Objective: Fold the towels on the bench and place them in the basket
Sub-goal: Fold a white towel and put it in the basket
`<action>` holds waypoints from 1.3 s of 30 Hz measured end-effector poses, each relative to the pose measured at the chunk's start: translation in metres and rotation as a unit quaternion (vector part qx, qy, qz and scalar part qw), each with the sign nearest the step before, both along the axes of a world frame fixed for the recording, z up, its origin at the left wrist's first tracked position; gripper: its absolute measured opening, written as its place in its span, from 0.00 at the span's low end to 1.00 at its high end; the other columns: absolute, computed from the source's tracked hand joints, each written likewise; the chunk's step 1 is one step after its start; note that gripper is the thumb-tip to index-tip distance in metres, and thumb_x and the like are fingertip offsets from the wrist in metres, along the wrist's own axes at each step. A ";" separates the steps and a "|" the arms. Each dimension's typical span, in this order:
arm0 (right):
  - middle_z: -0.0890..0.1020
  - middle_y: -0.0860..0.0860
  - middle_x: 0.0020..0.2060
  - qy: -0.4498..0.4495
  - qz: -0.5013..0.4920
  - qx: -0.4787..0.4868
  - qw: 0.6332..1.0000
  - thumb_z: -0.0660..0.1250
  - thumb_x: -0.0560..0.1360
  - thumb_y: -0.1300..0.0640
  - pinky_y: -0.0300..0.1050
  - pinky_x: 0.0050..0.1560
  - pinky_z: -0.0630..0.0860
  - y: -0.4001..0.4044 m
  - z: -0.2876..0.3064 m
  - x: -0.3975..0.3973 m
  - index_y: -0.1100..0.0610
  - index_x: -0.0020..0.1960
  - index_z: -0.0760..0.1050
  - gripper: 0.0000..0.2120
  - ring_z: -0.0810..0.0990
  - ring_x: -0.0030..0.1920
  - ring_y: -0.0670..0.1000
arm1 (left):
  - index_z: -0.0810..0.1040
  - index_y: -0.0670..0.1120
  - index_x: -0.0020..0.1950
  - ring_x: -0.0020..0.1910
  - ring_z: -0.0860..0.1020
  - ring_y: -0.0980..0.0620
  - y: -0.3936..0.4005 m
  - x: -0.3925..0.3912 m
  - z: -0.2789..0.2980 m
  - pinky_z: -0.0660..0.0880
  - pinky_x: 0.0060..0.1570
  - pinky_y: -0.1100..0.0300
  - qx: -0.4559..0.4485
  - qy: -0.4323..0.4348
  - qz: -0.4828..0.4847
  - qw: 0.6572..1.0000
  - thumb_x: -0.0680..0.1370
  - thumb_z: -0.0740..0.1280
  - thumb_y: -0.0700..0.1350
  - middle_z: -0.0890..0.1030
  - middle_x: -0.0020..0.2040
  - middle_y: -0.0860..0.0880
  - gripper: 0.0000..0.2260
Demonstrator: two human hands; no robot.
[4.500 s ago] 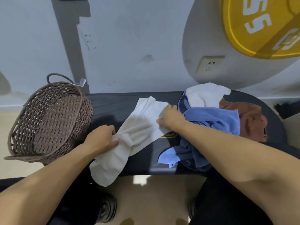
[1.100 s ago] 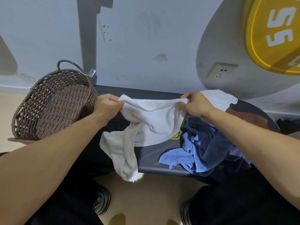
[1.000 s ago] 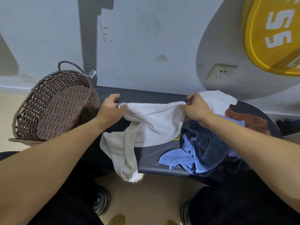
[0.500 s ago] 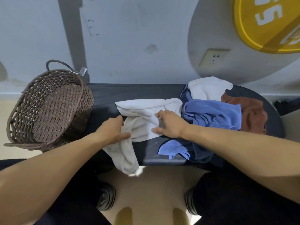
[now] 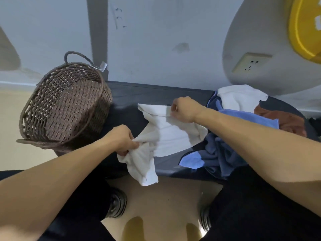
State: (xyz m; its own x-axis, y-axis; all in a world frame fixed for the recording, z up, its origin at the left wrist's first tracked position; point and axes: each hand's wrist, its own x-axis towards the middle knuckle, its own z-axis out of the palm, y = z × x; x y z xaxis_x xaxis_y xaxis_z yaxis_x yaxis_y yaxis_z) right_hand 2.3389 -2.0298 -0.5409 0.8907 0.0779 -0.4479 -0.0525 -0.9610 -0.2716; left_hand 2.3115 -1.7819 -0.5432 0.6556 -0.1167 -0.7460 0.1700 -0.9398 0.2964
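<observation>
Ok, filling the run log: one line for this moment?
step: spreading white cloth towel | left hand: grips near corner | right hand: pinches far edge | brown wicker basket: no towel visible

Both bare forearms reach in from the lower corners toward mid-frame. The left hand (image 5: 122, 140) is curled in a grip at center; the right hand (image 5: 185, 110), fisted knuckles up, pinches higher, right of center.

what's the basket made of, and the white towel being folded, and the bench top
Basket: woven wicker or rattan-like strands, dark brown and matte; the open weave shows light through its wall.
White towel: soft cloth, probably cotton terry or microfibre; it drapes and bunches where the left hand grips it.
Bench: dark, smooth padded cover, possibly vinyl or faux leather, with a faint sheen.
</observation>
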 end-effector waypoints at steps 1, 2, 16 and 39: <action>0.82 0.54 0.49 -0.049 -0.019 0.059 0.997 0.64 0.77 0.54 0.47 0.48 0.76 0.009 -0.003 0.002 0.58 0.54 0.77 0.10 0.79 0.50 0.57 | 0.81 0.45 0.44 0.35 0.85 0.50 0.002 0.000 -0.001 0.83 0.40 0.55 -0.015 0.000 0.002 1.000 0.74 0.73 0.50 0.85 0.37 0.48 0.08; 0.79 0.54 0.52 -0.061 -0.017 0.097 0.993 0.65 0.77 0.51 0.46 0.50 0.73 0.019 -0.008 0.003 0.57 0.57 0.76 0.12 0.77 0.51 0.56 | 0.81 0.45 0.45 0.36 0.84 0.50 0.006 -0.001 -0.002 0.83 0.41 0.54 -0.038 0.003 0.007 0.999 0.74 0.73 0.50 0.85 0.39 0.48 0.08; 0.77 0.42 0.31 -0.124 -0.224 0.273 0.927 0.69 0.76 0.55 0.35 0.35 0.70 0.044 -0.038 0.058 0.53 0.43 0.80 0.04 0.75 0.33 0.41 | 0.78 0.42 0.51 0.41 0.85 0.47 0.031 -0.015 -0.005 0.82 0.44 0.53 -0.132 0.142 0.156 0.968 0.75 0.73 0.49 0.86 0.41 0.45 0.13; 0.79 0.54 0.35 0.131 -0.185 0.001 0.974 0.75 0.71 0.57 0.32 0.23 0.69 -0.058 -0.011 0.007 0.59 0.42 0.76 0.09 0.77 0.31 0.52 | 0.75 0.49 0.48 0.44 0.75 0.50 -0.052 0.003 -0.008 0.73 0.42 0.56 -0.081 -0.129 -0.266 0.952 0.72 0.72 0.54 0.76 0.45 0.53 0.12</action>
